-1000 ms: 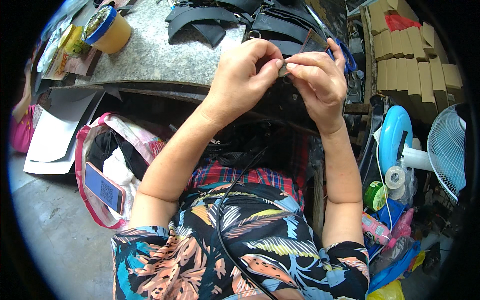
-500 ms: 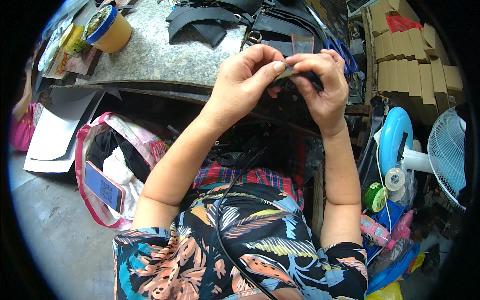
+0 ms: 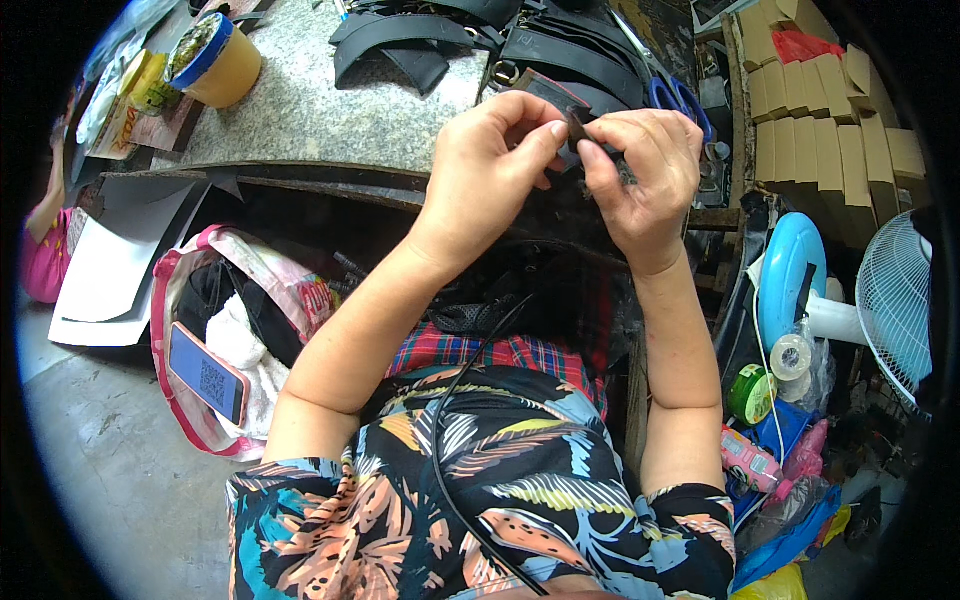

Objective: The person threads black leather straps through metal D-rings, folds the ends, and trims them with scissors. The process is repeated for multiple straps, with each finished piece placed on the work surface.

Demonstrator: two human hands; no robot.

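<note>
Left-hand grip (image 3: 493, 155) and right-hand grip (image 3: 645, 170) pinch a small dark piece (image 3: 577, 130) between them.

A speckled grey tabletop (image 3: 320, 115) bears curved black strips (image 3: 420, 66) and a blue-rimmed yellow tub (image 3: 231, 72)

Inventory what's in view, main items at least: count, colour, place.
Small piece: 1, dark, held, upper centre
Table: 1, speckled grey, upper left
Strap pieces: several, black, table's far side
Scissors: 1, blue-handled, upper right
Tub: 1, yellow and blue, table's left
Bag: 1, white and pink, left
Phone: 1, pink-edged, on the bag's contents
Sheets: at least 2, white, left
Boxes: many, brown, upper right
Fan: 1, white and blue, far right
Bottle: 1, pink, lower right
Left hand: 1, bare, upper centre
Right hand: 1, bare, right of centre
</note>
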